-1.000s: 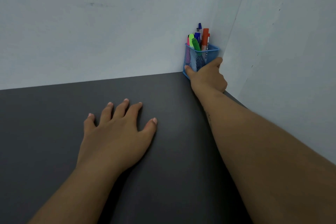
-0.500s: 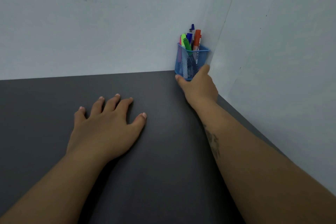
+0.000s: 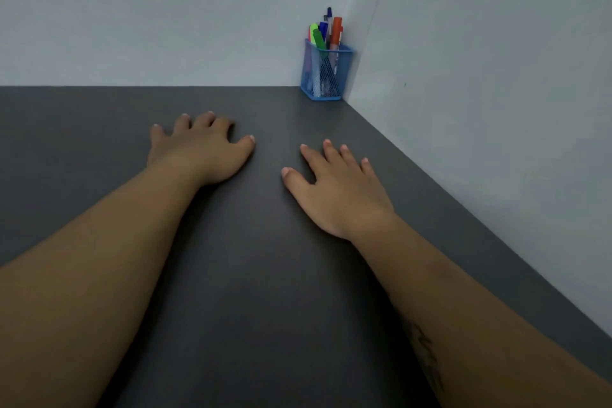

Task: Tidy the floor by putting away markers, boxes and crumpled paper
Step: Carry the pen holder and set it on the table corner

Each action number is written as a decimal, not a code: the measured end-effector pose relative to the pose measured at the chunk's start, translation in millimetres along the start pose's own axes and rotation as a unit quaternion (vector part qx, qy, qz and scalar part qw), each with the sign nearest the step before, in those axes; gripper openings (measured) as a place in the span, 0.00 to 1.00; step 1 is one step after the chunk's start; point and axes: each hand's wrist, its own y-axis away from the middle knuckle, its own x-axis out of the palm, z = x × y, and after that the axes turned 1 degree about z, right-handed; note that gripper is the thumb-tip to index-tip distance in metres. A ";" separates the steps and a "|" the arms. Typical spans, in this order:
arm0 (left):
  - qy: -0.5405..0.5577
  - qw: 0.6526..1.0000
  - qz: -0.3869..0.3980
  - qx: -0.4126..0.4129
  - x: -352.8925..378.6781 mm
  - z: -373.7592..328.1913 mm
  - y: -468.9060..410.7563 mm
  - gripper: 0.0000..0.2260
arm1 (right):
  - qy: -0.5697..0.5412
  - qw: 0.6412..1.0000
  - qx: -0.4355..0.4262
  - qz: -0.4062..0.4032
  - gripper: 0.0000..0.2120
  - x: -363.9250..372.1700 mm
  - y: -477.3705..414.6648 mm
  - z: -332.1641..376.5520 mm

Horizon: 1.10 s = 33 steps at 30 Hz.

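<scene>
Head view: L hand (image 3: 202,147) lies palm-down on the dark grey surface (image 3: 258,291), fingers relaxed & holding nothing; R hand (image 3: 337,190) lies flat near it, fingers straight & fanned, also w/ nothing in it. Markers (image 3: 326,33) stand upright in a blue mesh holder (image 3: 323,76) set in the far corner where two pale walls (image 3: 165,10) meet, well apart from both hands; green, pink, blue & orange tops stick out above its rim

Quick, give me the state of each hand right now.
Left hand: open, flat on the dark surface, holding nothing.
Right hand: open, fingers spread on the surface, holding nothing, apart from the pen holder.
</scene>
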 end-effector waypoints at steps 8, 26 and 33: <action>0.004 1.000 -0.021 0.012 -2.5 -3.6 14.1 0.26 | 0.010 1.000 0.025 -0.011 0.33 20.7 181.3 18.0; -0.050 0.995 0.052 0.068 -11.9 57.2 212.0 0.33 | -0.004 0.999 0.039 -0.032 0.33 21.2 255.0 37.4; -0.040 0.988 0.062 0.135 -22.9 92.7 356.4 0.33 | -0.029 0.996 0.052 -0.071 0.29 18.1 263.2 41.2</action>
